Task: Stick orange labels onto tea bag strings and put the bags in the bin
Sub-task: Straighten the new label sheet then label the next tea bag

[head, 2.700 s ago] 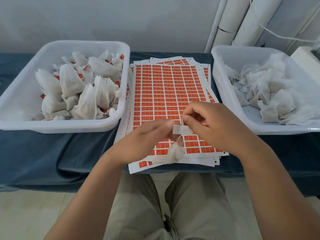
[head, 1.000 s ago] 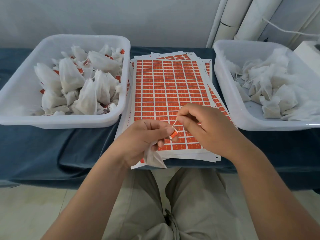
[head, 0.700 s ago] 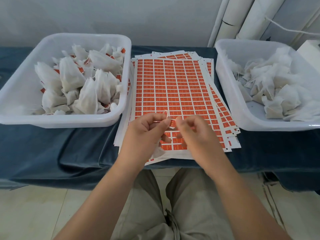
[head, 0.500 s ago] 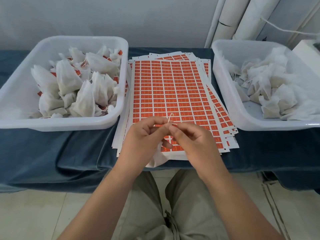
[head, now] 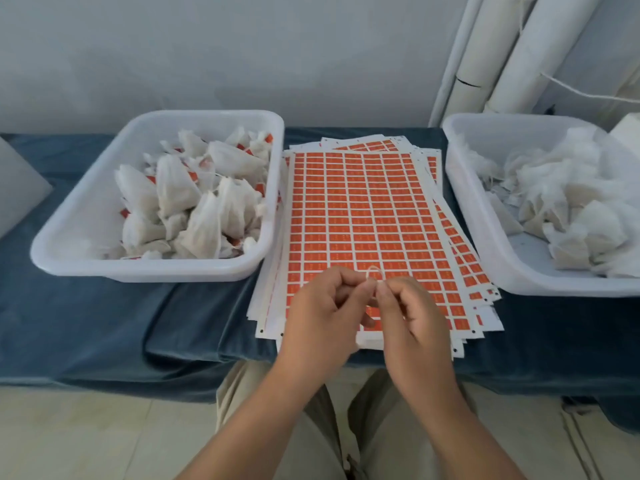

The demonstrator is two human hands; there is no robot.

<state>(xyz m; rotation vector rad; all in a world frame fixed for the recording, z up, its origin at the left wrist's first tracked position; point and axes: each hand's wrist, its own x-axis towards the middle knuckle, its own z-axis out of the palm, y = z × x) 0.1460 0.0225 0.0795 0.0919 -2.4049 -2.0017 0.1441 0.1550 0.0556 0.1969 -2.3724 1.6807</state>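
My left hand [head: 323,315] and my right hand [head: 410,320] meet fingertip to fingertip over the near end of the orange label sheets [head: 360,216]. Both pinch a thin white tea bag string [head: 374,271] that loops up above the fingertips. The bag itself is hidden behind my hands, and I cannot make out a label on the string. The white bin on the left [head: 69,237] holds tea bags with orange labels. The white bin on the right [head: 485,237] holds a heap of plain white tea bags.
The sheets lie in a fanned stack on a dark blue cloth [head: 121,323] over the table, between the two bins. White pipes [head: 502,53] stand against the wall at the back right. My knees show below the table's front edge.
My hands came together and rose slightly over the sheets' near end. The tea bag that hung below my left hand is out of sight. The camera tilted back, showing more wall.
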